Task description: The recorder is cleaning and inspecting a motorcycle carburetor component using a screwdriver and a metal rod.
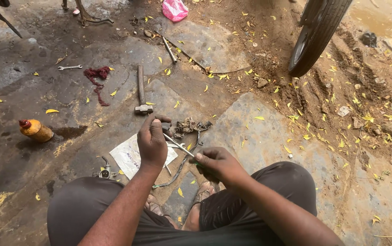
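Head view: the person squats over stained stone slabs point(250, 132) with both hands busy on a slim, straight, silvery metal rod with a green grip, apparently a screwdriver point(179, 146). The right hand point(218, 165) is clenched round the green handle end, and the left hand point(152, 141) pinches something small at the rod's far tip, too hidden to name. How far the work has got I cannot tell; the small part is in the fingers and nothing looks reassembled. Just beyond lie a dark greasy clump of small metal parts point(188, 126), a crumpled white sheet of paper point(130, 157) and a wooden-handled hammer point(141, 90). Further left are 1 amber plastic bottle with a red cap point(35, 130), a steel spanner point(69, 67) and a dark red rag point(97, 77); a black tyre point(316, 36) stands upper right.
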